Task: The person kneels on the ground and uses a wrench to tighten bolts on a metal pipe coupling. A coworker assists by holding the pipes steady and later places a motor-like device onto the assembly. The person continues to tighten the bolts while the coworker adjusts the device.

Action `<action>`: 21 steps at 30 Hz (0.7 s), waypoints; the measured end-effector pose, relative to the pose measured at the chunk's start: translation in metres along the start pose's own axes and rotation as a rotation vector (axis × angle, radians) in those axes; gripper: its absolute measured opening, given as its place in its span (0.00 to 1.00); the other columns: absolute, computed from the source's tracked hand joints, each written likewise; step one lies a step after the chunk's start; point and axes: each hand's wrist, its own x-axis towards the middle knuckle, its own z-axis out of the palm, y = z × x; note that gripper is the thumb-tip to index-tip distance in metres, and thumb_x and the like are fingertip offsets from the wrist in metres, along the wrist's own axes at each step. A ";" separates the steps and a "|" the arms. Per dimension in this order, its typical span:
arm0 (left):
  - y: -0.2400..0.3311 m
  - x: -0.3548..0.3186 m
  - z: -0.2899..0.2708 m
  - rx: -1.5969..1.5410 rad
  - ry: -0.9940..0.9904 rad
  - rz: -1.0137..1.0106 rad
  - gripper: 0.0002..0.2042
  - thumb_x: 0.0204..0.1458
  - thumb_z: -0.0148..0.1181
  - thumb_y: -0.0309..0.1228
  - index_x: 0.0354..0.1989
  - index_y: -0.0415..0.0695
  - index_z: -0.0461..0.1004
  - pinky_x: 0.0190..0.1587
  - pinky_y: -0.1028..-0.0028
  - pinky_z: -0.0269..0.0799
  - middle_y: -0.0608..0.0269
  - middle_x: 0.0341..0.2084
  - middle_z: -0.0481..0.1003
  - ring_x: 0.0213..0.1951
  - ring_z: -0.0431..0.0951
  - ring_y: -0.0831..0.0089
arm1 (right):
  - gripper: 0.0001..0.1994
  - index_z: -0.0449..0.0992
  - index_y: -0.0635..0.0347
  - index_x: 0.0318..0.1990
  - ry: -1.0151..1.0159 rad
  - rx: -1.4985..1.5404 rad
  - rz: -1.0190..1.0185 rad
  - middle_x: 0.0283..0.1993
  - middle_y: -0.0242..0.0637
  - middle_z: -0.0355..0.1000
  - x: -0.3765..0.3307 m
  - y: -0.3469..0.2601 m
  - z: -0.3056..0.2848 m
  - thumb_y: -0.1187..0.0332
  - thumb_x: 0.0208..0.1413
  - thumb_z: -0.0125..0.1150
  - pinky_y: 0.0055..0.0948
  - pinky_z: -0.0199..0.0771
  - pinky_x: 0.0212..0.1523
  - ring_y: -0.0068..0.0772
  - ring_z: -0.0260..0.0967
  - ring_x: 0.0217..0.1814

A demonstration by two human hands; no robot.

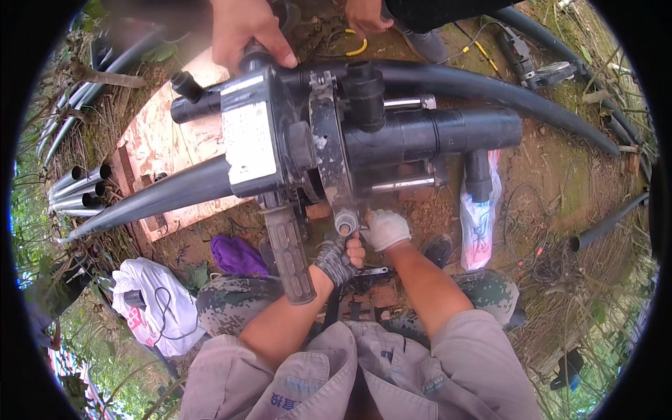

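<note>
A black pipe-clamping machine [325, 150] holds thick black plastic pipe fittings [420, 133] in its ring clamps. At the lower end of the dark ring clamp is a round metal clamp bolt [346, 222]. My left hand [339, 259], in a grey fingerless glove, has its bare fingers closed around the bolt's near end. Just to the right, my right hand [386, 229] wears a white glove. Its fingers are curled in beside the bolt, and what they grip is hidden. A black box-shaped unit with a white label [250, 140] and a ribbed handle [290, 262] sits left of the clamp.
Another person's hand [248, 35] rests on the machine's far side; a second hand [367, 15] hangs nearby. A long black pipe [490, 87] curves behind. White bags [164, 308], a purple cloth [236, 255], a board [171, 140] and pipe ends [80, 189] lie around.
</note>
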 end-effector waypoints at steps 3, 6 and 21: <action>-0.008 -0.012 0.012 0.018 0.070 0.131 0.13 0.64 0.57 0.43 0.30 0.49 0.75 0.20 0.72 0.58 0.78 0.15 0.63 0.18 0.63 0.78 | 0.16 0.81 0.55 0.41 -0.073 -0.020 0.007 0.43 0.44 0.80 0.003 -0.008 0.003 0.53 0.54 0.63 0.43 0.81 0.46 0.48 0.79 0.45; -0.013 -0.008 0.035 0.072 0.123 0.122 0.12 0.64 0.55 0.43 0.33 0.49 0.73 0.19 0.73 0.57 0.78 0.16 0.63 0.17 0.62 0.78 | 0.17 0.82 0.56 0.42 -0.106 -0.021 0.070 0.46 0.46 0.80 0.000 -0.004 -0.006 0.53 0.56 0.60 0.44 0.81 0.48 0.47 0.80 0.48; -0.010 -0.008 0.035 0.067 0.135 0.150 0.12 0.63 0.57 0.42 0.33 0.49 0.73 0.18 0.74 0.56 0.77 0.15 0.65 0.15 0.63 0.78 | 0.16 0.82 0.56 0.46 -0.144 -0.064 0.186 0.50 0.48 0.79 0.012 -0.006 0.015 0.58 0.62 0.53 0.45 0.80 0.51 0.50 0.79 0.53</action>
